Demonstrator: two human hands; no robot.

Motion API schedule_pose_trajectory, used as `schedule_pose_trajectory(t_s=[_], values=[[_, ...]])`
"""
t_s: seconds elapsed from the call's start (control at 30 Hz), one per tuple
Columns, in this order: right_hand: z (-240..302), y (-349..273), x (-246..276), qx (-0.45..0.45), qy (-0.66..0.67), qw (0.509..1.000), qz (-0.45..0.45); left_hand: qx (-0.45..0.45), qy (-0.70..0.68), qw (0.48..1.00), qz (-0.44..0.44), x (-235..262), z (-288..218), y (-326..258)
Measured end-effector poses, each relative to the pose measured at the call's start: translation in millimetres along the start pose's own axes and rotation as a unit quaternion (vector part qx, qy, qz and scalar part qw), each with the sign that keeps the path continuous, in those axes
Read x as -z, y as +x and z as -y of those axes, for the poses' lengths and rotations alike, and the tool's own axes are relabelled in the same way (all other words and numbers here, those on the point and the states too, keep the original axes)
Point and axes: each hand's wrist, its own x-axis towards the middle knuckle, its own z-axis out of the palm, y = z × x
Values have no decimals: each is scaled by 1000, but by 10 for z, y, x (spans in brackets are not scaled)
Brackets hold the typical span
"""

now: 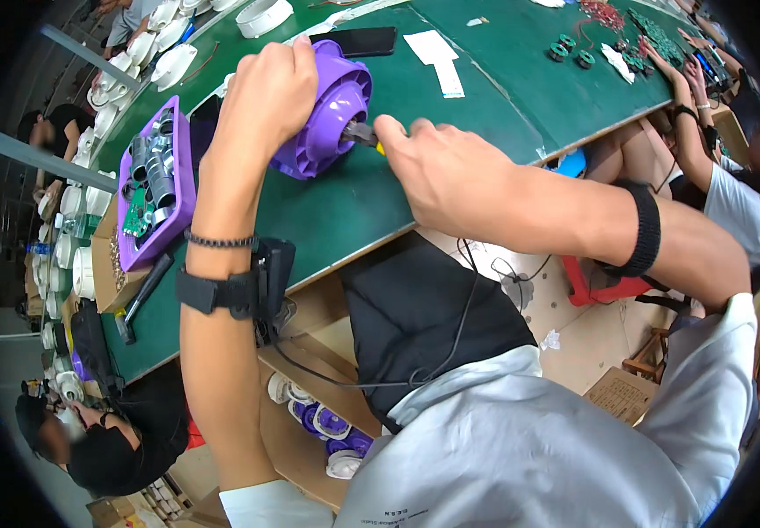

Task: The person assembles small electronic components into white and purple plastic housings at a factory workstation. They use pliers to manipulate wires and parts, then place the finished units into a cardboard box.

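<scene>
Purple housing [331, 132] is up at the far end of your reach, over the green table [485, 114] — can't tell if it rests on the top or you're carrying its full weight. Your left hand [274, 88] is closed on its upper-left side, fingers mostly hidden. Its round, stepped face is tilted toward your right.

Your right hand [437, 167] is clenched round a plier-like tool [364, 134], dark metal with a bit of yellow grip showing. Tool tip is at the opening in the middle of the housing; what it bites on is too small to make out.

Black phone [369, 41] lies just beyond the housing, white paper [437, 57] to the right of that. Left of your left forearm: purple tray [188, 180] with grey cylinders [161, 176] and a green circuit board [137, 214]. Hammer [126, 327] sits nearer you, beside an open cardboard box [117, 290]. Below the table edge — a carton [279, 440] of white and purple parts [331, 422].
</scene>
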Motion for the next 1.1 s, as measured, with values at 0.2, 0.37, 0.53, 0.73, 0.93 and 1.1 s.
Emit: schedule_pose_trajectory(t_s=[0.2,0.37,0.53,0.73,0.93,1.1], values=[[39,75,-167,19,-280,952,-124,86,-1,996,-3,-11,-7,66],[109,137,-96,-128,357,921,93,74,-107,991,-25,145,141,-189],[159,-125,-506,-131,899,390,147,-11,-181,983,-14,85,257,-166],[508,-16,-361,-104,-73,985,-116,31,-116,992,-36,119,217,-297],[211,101,-377,-113,317,942,-21,36,-106,993,-49,102,135,-202],[176,-235,-582,-109,905,387,135,6,-160,986,36,150,109,-133]])
